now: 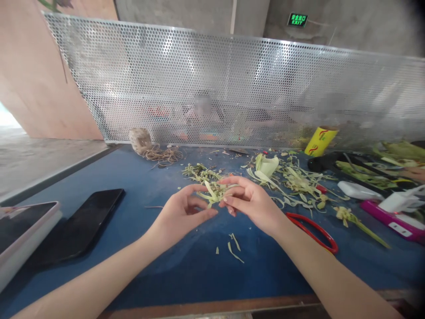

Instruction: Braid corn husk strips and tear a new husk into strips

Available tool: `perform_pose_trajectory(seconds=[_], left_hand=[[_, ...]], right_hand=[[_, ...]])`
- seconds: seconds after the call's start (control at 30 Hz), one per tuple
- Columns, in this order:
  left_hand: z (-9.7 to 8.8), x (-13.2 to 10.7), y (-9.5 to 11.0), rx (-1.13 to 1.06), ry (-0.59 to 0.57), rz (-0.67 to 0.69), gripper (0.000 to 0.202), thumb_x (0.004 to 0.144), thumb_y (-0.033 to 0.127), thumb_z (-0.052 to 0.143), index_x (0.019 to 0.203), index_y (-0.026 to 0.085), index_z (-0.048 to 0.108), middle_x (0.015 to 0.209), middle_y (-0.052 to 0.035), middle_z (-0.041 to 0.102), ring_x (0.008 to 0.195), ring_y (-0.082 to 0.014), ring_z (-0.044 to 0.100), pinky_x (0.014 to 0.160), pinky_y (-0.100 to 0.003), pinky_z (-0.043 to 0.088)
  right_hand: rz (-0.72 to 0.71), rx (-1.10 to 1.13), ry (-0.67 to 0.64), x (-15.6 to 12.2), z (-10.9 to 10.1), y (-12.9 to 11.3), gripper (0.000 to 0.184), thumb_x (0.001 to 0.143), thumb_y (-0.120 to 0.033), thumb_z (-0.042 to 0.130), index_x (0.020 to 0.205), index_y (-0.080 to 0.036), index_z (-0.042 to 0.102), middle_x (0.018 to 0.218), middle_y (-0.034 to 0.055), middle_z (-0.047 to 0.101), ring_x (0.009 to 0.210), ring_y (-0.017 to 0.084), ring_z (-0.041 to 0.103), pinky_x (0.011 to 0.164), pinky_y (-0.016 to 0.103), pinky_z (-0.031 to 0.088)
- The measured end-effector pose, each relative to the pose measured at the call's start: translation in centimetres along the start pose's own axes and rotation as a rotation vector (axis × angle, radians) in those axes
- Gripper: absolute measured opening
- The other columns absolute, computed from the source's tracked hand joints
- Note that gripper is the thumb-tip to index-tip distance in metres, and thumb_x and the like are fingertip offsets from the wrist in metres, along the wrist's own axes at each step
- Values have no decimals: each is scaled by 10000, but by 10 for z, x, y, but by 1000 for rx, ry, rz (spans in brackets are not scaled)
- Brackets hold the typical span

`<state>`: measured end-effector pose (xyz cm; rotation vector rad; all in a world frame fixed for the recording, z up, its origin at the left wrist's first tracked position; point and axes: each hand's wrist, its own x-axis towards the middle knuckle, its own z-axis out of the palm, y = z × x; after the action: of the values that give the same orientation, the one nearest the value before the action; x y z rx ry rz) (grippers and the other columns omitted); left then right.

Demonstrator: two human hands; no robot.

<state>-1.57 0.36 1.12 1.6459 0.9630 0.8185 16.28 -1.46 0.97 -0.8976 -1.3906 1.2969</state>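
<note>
Above the blue tabletop (186, 270), both my hands meet around a small bundle of pale green leaf strips (215, 193). My left hand (182, 213) curls its fingers and pinches the bundle from the left. My right hand (249, 200) grips it from the right, fingers closed over the strips. A few loose strips (234, 248) lie on the table just below my hands. The strip ends stick out between my thumbs.
A black phone (79, 226) and a tablet in a white case (20, 230) lie at the left. Red-handled scissors (315, 230) rest by my right wrist. Leaf scraps (292, 181), a twine ball (141, 141), a yellow roll (320, 141) and a perforated metal screen (232, 84) stand beyond.
</note>
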Motion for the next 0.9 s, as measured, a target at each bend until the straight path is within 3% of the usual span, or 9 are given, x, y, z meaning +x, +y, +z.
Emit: perform_pose_trajectory(seconds=[0.13,0.23,0.3,0.4,0.53,0.73,0.9], left_hand=[[3,2,-1,-154,-43,-2,521,575,223,736,1041,171,511,717,7,686,728,-152,644,705,-264,498],[5,2,-3,-186,-63,7,421,607,226,716,1001,157,587,783,-20,702,745,-158,646,739,-282,502],[5,1,-3,-182,-64,28,439,647,231,688,1069,177,579,763,-11,705,728,-153,646,746,-293,505],[6,-2,-2,-117,-24,55,403,689,234,652,1085,198,588,702,1,698,648,-146,638,697,-297,518],[6,-4,2,-46,-1,92,145,688,217,633,811,162,686,718,-25,693,574,-145,619,604,-279,521],[5,-4,3,-23,-12,56,43,662,177,628,700,162,643,528,30,631,485,-110,582,515,-221,497],[4,-4,2,-63,-73,-1,71,669,210,642,708,152,636,541,25,633,503,-108,596,514,-207,488]], right_hand=[[-35,-166,-12,-3,2,-1,48,753,-172,562,771,-194,523,675,-16,622,520,68,535,535,217,451],[-66,-220,-16,-7,5,0,132,760,-133,534,816,-222,455,626,-50,585,517,77,526,537,225,442],[-73,-235,-38,-9,7,0,182,763,-107,512,850,-235,416,593,-61,568,511,84,512,527,228,429],[-74,-225,-51,-10,7,-2,187,768,-107,499,870,-234,406,588,-54,570,510,86,493,515,225,413],[-81,-150,-25,-9,6,-3,169,755,-120,517,841,-226,417,560,-57,558,481,81,463,482,214,381],[-62,-37,4,-6,1,-1,178,730,-141,560,824,-213,427,545,-40,588,443,72,424,452,205,337],[-53,-45,12,-5,-5,-3,182,729,-158,569,814,-209,417,536,-40,587,436,71,409,452,212,321]])
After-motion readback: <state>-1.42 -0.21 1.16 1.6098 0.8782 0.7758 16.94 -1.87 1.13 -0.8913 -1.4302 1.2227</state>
